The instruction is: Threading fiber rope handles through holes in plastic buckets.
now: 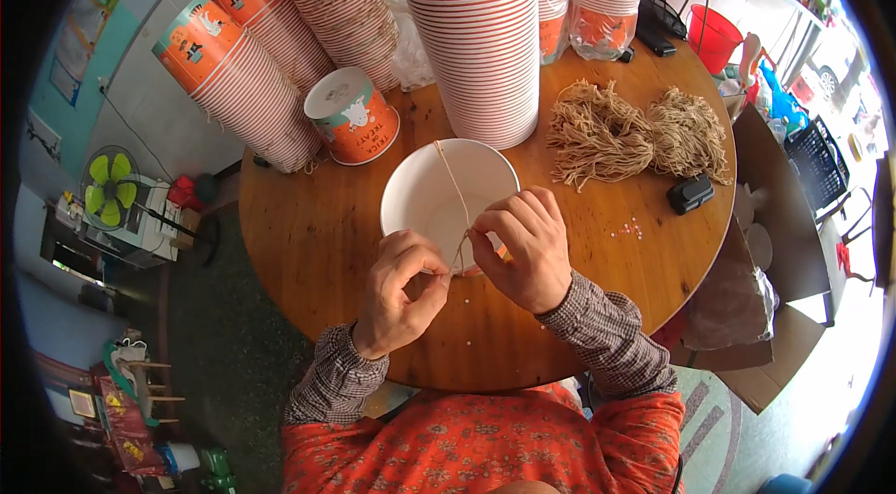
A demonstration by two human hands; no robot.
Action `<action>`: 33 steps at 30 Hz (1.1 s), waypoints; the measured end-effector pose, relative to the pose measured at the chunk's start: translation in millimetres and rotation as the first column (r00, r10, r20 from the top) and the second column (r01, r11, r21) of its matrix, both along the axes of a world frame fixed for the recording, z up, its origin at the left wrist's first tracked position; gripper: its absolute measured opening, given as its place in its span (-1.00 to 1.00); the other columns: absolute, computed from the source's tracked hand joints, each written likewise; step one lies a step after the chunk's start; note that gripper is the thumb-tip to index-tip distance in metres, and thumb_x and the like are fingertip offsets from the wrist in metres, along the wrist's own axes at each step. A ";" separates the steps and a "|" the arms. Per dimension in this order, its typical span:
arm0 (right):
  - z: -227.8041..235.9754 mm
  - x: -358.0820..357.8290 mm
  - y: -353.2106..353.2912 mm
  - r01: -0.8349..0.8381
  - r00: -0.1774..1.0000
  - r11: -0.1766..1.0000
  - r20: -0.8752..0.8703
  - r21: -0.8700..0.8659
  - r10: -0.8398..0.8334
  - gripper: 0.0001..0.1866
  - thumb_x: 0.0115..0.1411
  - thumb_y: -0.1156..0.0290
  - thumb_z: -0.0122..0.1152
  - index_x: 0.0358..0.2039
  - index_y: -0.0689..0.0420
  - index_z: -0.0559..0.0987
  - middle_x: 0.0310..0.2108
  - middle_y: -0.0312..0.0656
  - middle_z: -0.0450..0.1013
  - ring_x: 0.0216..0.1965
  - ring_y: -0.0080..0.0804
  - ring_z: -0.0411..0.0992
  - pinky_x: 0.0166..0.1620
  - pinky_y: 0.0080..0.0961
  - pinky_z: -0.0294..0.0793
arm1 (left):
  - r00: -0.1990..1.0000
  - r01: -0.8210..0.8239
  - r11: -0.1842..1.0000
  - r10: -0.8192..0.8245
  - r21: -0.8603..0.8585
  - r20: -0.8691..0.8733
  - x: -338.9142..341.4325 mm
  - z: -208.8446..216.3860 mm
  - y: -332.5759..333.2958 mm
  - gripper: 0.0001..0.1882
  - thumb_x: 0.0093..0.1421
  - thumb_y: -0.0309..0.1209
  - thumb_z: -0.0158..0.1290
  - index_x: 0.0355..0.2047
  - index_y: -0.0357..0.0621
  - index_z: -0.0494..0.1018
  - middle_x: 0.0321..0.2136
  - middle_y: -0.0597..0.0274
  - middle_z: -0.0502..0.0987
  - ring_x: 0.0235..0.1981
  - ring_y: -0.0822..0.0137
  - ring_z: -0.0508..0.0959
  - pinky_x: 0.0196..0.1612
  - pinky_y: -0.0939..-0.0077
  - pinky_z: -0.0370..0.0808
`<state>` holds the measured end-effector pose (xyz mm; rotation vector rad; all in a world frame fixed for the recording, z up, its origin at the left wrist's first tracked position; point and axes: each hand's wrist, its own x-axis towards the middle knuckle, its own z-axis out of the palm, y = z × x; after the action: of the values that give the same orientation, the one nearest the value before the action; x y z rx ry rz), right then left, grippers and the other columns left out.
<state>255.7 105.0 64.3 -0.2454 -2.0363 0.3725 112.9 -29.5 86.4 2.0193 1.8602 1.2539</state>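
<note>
Both left hand (401, 294) and right hand (525, 250) pinch tan twine (453, 177), grips narrow, at a paper bucket's (411, 196) near rim.

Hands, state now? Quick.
Left hand: closed, pinching the cord.
Right hand: closed, pinching the same cord.
</note>
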 end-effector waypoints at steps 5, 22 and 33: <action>10.4 5.5 -3.3 -0.352 0.915 0.777 -0.017 -0.522 0.403 -0.87 0.13 0.61 0.14 -0.32 0.18 0.42 -0.38 -0.18 0.52 -0.47 -0.31 0.48 -0.44 -0.50 0.45 | 0.989 0.030 0.999 -0.027 -0.015 0.147 -7.0 -6.6 -3.5 -0.89 -0.02 -0.59 0.07 -0.44 -0.19 0.40 -0.43 0.25 0.47 -0.32 0.26 0.49 0.07 0.33 0.32; 24.6 7.6 -5.6 -0.369 0.900 0.847 0.079 -0.381 0.428 -0.73 0.10 0.42 0.27 -0.24 0.14 0.39 -0.49 -0.17 0.48 -0.51 -0.26 0.49 -0.47 -0.41 0.44 | 0.811 0.068 0.996 -0.024 -0.053 0.585 7.0 -9.0 1.4 -0.84 0.21 -0.58 0.08 -0.19 -0.34 0.46 -0.41 0.25 0.60 -0.39 0.47 0.60 -0.05 0.51 0.49; 47.3 9.6 -9.2 -0.352 0.868 0.700 0.062 -0.622 0.492 -0.79 0.16 0.47 0.20 -0.20 0.18 0.42 -0.62 -0.17 0.46 -0.59 -0.33 0.49 -0.50 -0.44 0.43 | 0.858 0.102 0.995 -0.079 -0.019 0.507 5.0 -13.2 0.6 -0.77 0.12 -0.46 0.22 -0.24 -0.29 0.48 -0.36 0.18 0.57 -0.41 0.42 0.59 -0.40 0.57 0.52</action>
<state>265.3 95.8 111.6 -0.1931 -2.1351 1.3513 117.9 -29.0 73.2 1.5268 1.5060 1.5144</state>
